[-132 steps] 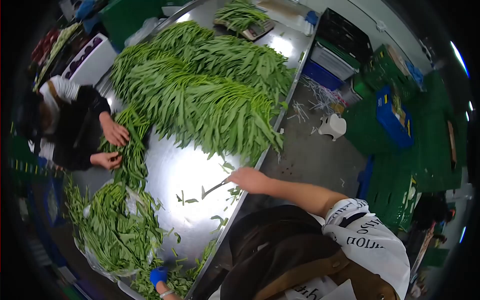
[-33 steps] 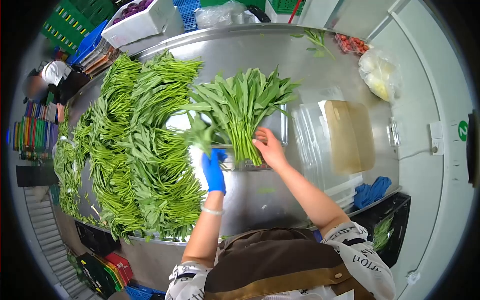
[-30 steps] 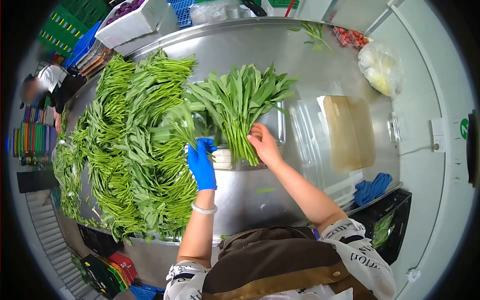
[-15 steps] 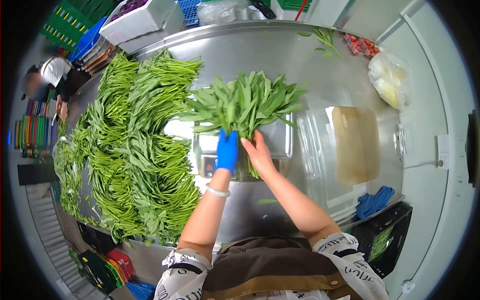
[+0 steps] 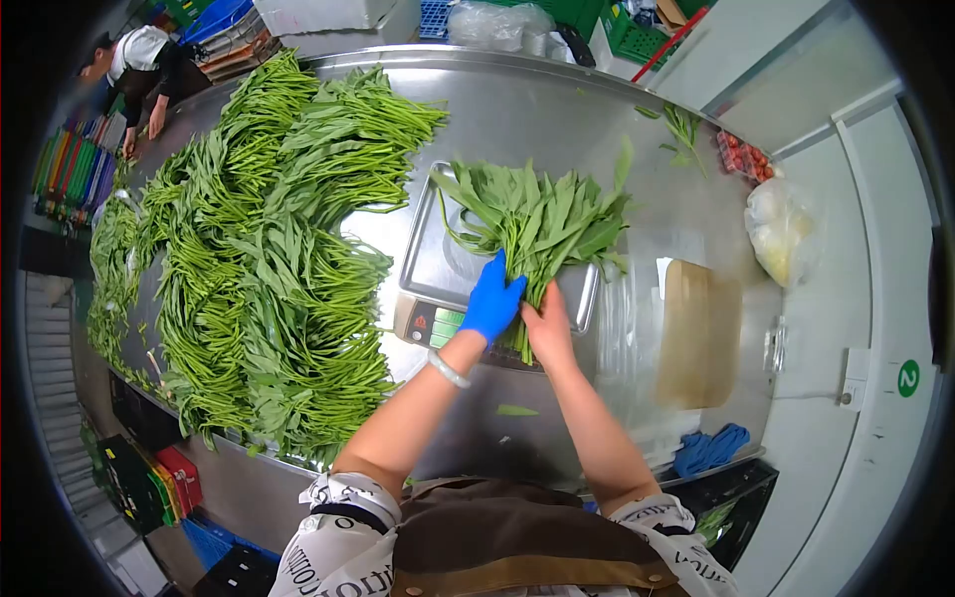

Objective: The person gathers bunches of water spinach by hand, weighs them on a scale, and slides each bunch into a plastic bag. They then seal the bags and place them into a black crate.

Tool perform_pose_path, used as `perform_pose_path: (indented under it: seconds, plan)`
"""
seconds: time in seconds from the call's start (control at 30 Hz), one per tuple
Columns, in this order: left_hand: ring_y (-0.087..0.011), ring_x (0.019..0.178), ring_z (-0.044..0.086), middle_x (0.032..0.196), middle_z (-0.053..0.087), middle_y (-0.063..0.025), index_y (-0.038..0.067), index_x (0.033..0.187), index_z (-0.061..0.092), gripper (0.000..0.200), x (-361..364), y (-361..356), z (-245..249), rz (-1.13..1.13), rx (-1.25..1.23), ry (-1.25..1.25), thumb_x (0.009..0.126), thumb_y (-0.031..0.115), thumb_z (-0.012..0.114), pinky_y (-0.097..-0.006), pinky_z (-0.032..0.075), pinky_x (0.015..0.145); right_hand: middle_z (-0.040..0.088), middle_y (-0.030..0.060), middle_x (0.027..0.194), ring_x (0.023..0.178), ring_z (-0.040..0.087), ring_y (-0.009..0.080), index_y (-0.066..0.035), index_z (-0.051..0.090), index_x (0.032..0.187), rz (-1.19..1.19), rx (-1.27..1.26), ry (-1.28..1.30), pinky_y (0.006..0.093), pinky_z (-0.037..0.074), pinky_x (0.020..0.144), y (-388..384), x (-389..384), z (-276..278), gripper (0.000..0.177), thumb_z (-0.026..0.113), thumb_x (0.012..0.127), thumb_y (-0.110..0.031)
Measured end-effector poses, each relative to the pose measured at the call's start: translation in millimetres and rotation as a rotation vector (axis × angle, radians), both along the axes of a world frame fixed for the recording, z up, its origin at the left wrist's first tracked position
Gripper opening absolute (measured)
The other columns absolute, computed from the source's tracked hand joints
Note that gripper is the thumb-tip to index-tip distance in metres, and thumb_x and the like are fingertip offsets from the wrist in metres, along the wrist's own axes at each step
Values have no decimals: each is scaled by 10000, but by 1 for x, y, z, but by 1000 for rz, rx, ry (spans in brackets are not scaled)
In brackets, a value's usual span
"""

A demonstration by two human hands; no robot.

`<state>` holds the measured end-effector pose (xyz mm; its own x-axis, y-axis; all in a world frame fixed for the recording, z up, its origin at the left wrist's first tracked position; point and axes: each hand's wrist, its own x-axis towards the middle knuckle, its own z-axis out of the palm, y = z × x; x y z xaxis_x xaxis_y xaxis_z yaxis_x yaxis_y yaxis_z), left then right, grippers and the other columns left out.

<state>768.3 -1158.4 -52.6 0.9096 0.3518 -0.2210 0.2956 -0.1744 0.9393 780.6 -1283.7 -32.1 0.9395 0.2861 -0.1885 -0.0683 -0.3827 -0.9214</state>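
A bunch of long-leaved green vegetables (image 5: 542,214) lies on the steel pan of a weighing scale (image 5: 438,269). My left hand (image 5: 493,298), in a blue glove, grips the stems of the bunch from the left. My bare right hand (image 5: 548,328) closes around the stem ends from the right, beside the glove. The leaves fan out away from me over the pan's far right corner.
A large heap of the same greens (image 5: 269,239) covers the steel table (image 5: 557,109) to the left. A wooden cutting board (image 5: 699,333) and a plastic bag (image 5: 781,234) lie to the right, blue gloves (image 5: 708,450) at the near right. Another person (image 5: 139,70) stands at the far left.
My left hand carried a few stalks from the heap and joined them to the bunch on the scale. Both hands have since closed together on the stems, and the view has shifted right.
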Motion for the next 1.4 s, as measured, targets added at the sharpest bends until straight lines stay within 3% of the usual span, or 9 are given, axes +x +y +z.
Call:
perform_pose_path:
  seconds: [0.17,0.3,0.53,0.8,0.93,1.03,1.17,1.27,1.4]
  plan:
    - [-354,1181,481,1277,496,-239,-4,1335,408,553,-25,12,20,0,222,-135,850,183,595,-401,388,987,470,191,1192,1100,477,358,20,422,1268,-39,-307,-661,415,403,939,-3,-6,63,510,604,795,-40]
    - [-365,972,568,1000,609,-215,-2,1027,581,252,-43,9,11,-51,349,-80,851,179,590,-431,449,832,543,128,1041,982,531,297,0,551,1059,517,-229,-913,361,463,838,60,6,82,292,575,771,-38]
    - [-280,894,562,998,586,-173,8,1145,510,349,-55,-18,1,71,202,-314,869,203,595,-408,446,742,578,123,818,743,616,306,1,554,899,553,-775,-768,380,522,659,164,41,12,184,589,732,-68]
    - [-364,1016,554,1084,581,-234,-23,1297,441,504,-56,-11,-14,-33,385,-262,864,192,584,-433,439,855,577,84,861,697,578,181,-27,630,984,444,328,-497,294,458,585,110,28,161,275,577,728,55]
    - [-365,998,579,1137,589,-232,-3,1287,483,468,-49,-7,15,223,95,-224,856,145,590,-429,449,862,594,68,904,771,566,180,-29,675,878,94,277,-1155,280,469,645,51,62,206,296,569,650,128]
    - [-337,965,608,1091,617,-219,26,1251,534,400,-45,1,8,292,-131,-148,868,134,571,-388,466,846,599,77,915,789,571,229,-26,676,863,259,-67,-1437,318,491,672,26,72,187,307,583,602,106]
    - [-204,899,609,1033,644,-139,-10,1189,574,311,-47,3,3,358,-276,-161,899,90,524,-306,469,817,619,89,937,864,591,271,-34,654,869,672,-531,-1328,372,503,678,8,65,108,247,619,627,4]
    - [-75,848,553,1037,622,-50,-33,1215,544,301,-57,3,-2,412,-398,-177,929,54,506,-215,460,751,629,91,880,782,605,265,-12,637,887,478,-284,-1055,368,491,650,11,28,84,176,644,720,-69]
    - [-200,1025,576,1122,610,-145,-47,1212,533,330,-65,-9,22,454,-383,-193,908,79,512,-319,440,893,606,120,777,640,575,273,18,616,869,284,-181,-191,359,460,610,32,-1,71,287,619,850,-268]
